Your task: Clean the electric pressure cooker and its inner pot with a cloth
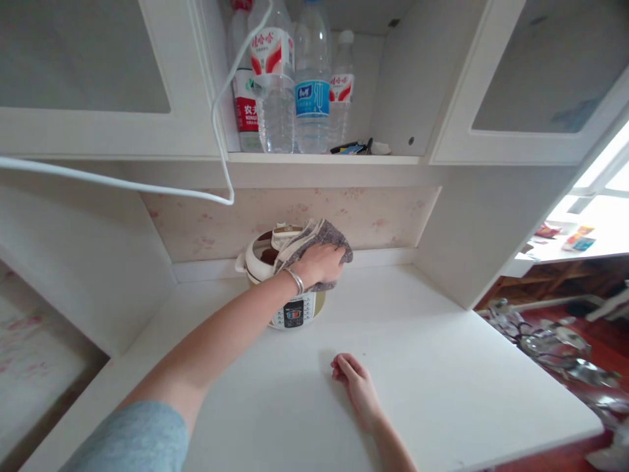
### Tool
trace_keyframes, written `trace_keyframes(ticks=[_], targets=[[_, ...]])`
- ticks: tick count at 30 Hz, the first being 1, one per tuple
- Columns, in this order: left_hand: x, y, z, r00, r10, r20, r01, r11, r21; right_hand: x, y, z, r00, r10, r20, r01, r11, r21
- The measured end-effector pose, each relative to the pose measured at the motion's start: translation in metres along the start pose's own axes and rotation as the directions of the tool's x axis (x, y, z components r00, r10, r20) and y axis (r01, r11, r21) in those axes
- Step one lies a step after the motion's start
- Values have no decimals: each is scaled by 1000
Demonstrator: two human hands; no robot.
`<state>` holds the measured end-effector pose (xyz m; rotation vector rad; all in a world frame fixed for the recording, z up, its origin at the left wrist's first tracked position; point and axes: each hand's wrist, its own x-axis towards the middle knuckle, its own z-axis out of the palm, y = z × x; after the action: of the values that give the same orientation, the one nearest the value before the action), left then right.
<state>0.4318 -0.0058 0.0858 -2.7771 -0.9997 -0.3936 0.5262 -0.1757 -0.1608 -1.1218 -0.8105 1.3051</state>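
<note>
My left hand (pixel 322 262), with a silver bangle at the wrist, presses a grey-brown cloth (pixel 330 235) onto the lid of an electric pressure cooker (pixel 259 259). The fingers are closed on the cloth, which drapes over the right side of the lid. The cooker is white with a brown top, and its control panel (pixel 293 313) faces me below my wrist. Closer to me, my right hand (pixel 354 380) rests on the white tabletop (pixel 275 400) in a loose fist. Nothing shows between its curled fingers.
Above, an open cabinet shelf (pixel 324 158) holds several plastic bottles (pixel 312 98) and small items. A white cable (pixel 147 187) hangs in front at the left. White side panels (pixel 457 223) flank the tabletop. Shiny clutter (pixel 560 347) lies on the floor at right.
</note>
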Motion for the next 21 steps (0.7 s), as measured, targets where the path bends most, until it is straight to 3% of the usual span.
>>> trace_keyframes(ticks=[3,5,10,13,16,18,20,21], targets=[[19,-2,3,998,-4,64,5,1000,-11,-2,-1,0,1000,-6,-20,6,1000,-2],[14,-2,5,997,63,49,-62,998,-13,-3,-2,0,999,-1,-32,0,1000,-21],[-44,-9,9,941,339,-2,-338,940,-43,-5,-4,2,999,-4,-34,0,995,-100],[-88,-29,2,918,394,-53,-397,913,-96,-5,-4,3,999,-20,-33,14,984,-175],[-126,-63,-5,955,273,-116,-289,945,-155,-4,-2,4,999,-21,-27,13,970,-242],[-144,-88,-5,985,90,-150,-118,975,-190,-2,-2,5,1000,-21,-22,14,961,-277],[-155,-111,-1,972,-147,-184,102,968,-230,0,-2,6,1000,-23,-18,17,955,-295],[-157,-122,1,941,-271,-202,216,942,-258,1,-2,6,1000,-26,-17,20,954,-299]])
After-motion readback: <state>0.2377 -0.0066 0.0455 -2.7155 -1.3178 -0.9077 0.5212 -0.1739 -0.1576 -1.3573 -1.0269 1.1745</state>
